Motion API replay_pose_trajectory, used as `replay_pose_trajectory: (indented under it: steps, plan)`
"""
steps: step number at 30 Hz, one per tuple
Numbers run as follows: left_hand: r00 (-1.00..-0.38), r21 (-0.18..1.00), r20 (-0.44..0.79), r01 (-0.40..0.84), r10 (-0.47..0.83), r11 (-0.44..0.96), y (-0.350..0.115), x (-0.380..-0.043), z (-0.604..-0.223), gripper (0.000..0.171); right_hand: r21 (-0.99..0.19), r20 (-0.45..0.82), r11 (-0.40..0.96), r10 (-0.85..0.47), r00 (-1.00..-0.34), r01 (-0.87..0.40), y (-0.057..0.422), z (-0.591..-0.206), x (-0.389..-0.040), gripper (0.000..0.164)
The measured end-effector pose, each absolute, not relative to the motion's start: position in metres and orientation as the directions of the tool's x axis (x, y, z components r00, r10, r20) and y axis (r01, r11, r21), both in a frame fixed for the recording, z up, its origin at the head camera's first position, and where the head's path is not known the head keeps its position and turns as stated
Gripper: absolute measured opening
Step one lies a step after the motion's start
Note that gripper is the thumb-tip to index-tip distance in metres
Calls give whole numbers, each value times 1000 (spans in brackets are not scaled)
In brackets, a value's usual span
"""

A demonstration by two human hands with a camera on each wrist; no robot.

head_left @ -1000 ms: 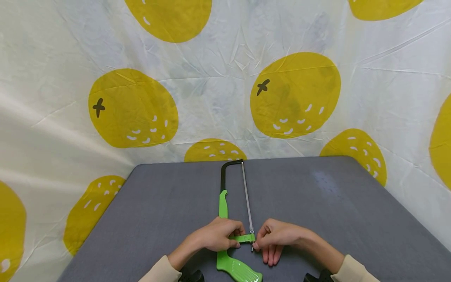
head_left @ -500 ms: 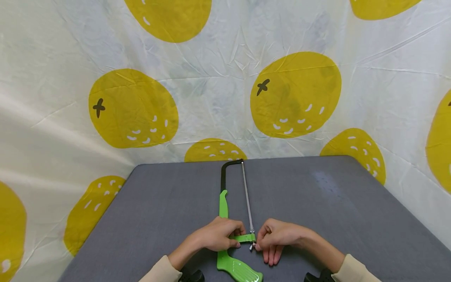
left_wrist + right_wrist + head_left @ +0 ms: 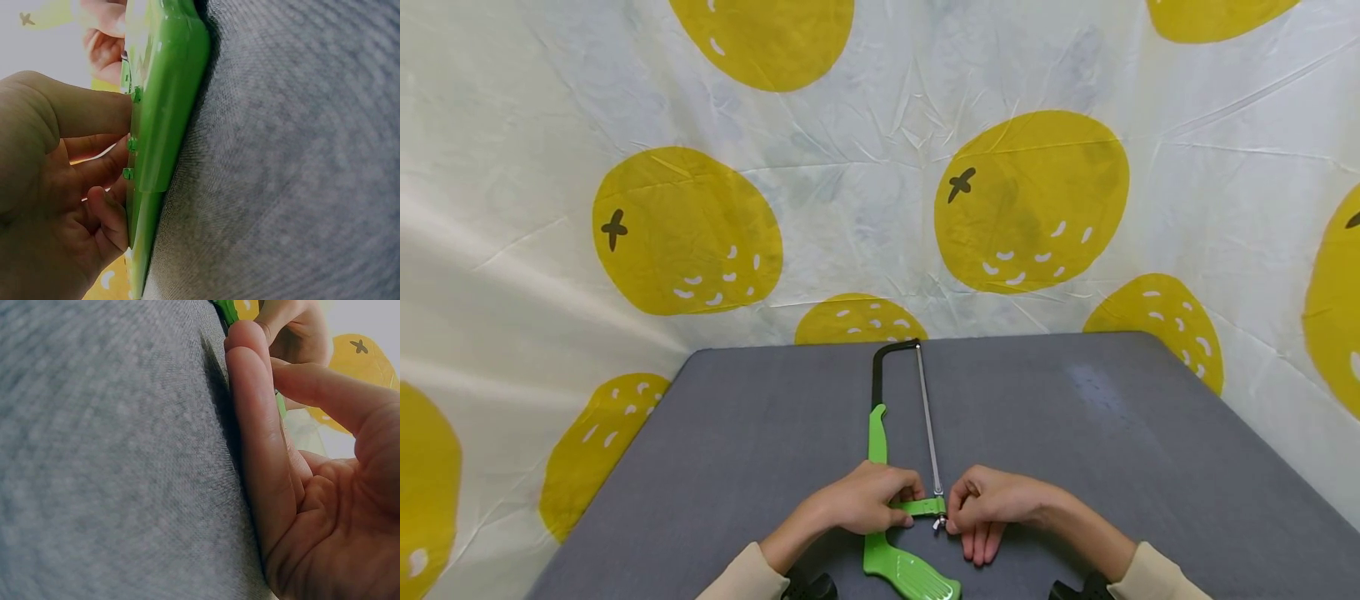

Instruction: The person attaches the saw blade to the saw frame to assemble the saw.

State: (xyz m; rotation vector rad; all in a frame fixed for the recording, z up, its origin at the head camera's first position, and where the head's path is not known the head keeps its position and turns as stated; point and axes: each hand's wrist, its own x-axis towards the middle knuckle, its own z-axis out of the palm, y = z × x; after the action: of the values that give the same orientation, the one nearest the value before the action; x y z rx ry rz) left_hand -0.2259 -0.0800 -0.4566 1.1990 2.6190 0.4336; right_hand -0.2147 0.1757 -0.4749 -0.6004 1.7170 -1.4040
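Observation:
A hacksaw (image 3: 877, 437) with a green handle (image 3: 913, 573) and a black front frame lies flat on the grey surface. Its thin silver blade (image 3: 928, 425) runs along the right side. My left hand (image 3: 867, 498) grips the green frame, thumb and fingers around the short arm (image 3: 923, 507) that holds the blade's near end. Below that arm sticks out a small metal wing nut (image 3: 939, 525). My right hand (image 3: 992, 507) pinches at the wing nut with thumb and index finger, other fingers extended on the cloth. In the right wrist view the fingers hide the nut.
Grey cloth (image 3: 775, 417) covers the table, whose far edge meets a white curtain (image 3: 850, 225) printed with large yellow fruit. The hacksaw's black front end reaches nearly to that far edge.
The wing nut has turned between frames, and its wings now show at another angle beside the right fingertips. Left hand and hacksaw stay in place.

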Motion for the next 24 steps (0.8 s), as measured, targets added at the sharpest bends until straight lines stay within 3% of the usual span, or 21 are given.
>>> replay_pose_trajectory:
  steps: [5, 24]
  plan:
    - [-637, 365, -93, 693, 765, 622, -79, -225, -455, 16, -955, -296, 253, -784, -546, 156, 176, -475, -214, 5]
    - [-639, 368, -88, 692, 764, 621, -80, -224, -453, 17, -953, -302, 264, -785, -541, 148, 176, -472, -214, 11]
